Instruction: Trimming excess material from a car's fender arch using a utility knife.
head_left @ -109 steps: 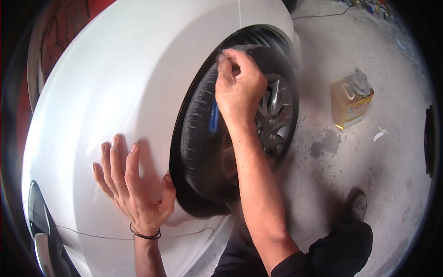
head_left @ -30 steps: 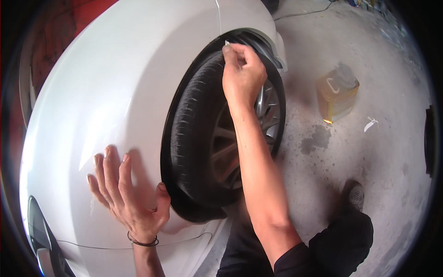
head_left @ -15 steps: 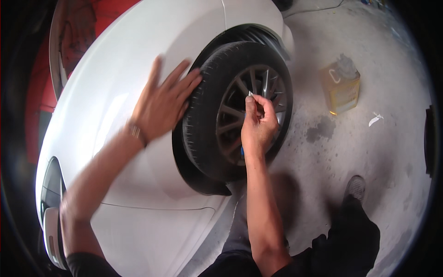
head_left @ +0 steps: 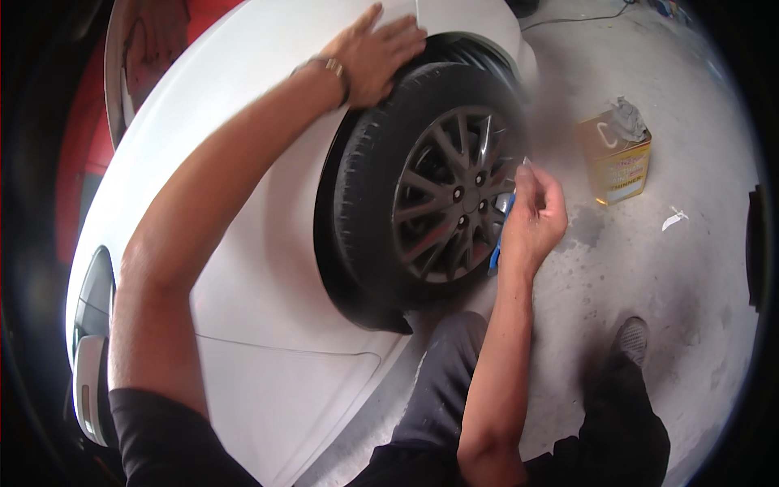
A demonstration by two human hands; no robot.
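Observation:
My left hand [head_left: 373,61] lies with fingers stretched out on the white car's fender [head_left: 268,162], along the upper edge of the wheel arch [head_left: 454,45]. It holds nothing. Over the outer side of the wheel [head_left: 466,195], my right hand [head_left: 533,215] is closed around a slim blue tool [head_left: 501,235]. A small pale pointed tip shows above the thumb and fingertips, shaped like a knife blade. Most of the tool's body is hidden by the palm. The tire is black and the rim has grey spokes.
On the floor to the right stands a yellow rectangular can [head_left: 621,166] with a crumpled grey rag [head_left: 626,120] on top. A torn white scrap [head_left: 673,218] lies near it. My shoe [head_left: 631,337] is at the lower right. A side mirror [head_left: 89,381] sticks out at far left.
My left hand has moved up and right along the fender to the top of the wheel arch. My right hand, still gripping the blue tool, has shifted right, uncovering the wheel's hub.

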